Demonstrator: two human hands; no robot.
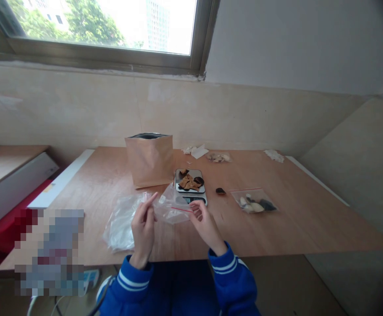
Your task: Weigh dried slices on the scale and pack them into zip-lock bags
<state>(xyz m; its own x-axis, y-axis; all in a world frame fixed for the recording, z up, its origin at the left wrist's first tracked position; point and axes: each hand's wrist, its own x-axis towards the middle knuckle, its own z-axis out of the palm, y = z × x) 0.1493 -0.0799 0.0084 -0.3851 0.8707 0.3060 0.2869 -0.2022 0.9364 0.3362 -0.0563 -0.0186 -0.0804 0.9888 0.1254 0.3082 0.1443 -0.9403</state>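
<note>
Both my hands hold a small clear zip bag (173, 206) with a red seal line above the near part of the wooden table (310, 228). My left hand (143, 230) pinches the bag's left edge, fingers pressed together. My right hand (206, 226) grips its right end at the red strip. Just behind the bag a small digital scale (191, 188) carries brown and dark dried pieces. A pile of empty clear bags (122, 221) lies under my left hand.
A standing kraft paper pouch (149, 160) is behind the scale on the left. A filled zip bag (254, 201) and one loose dark piece (220, 191) lie to the right. Paper scraps (196, 151) and another small bag (219, 157) lie near the wall.
</note>
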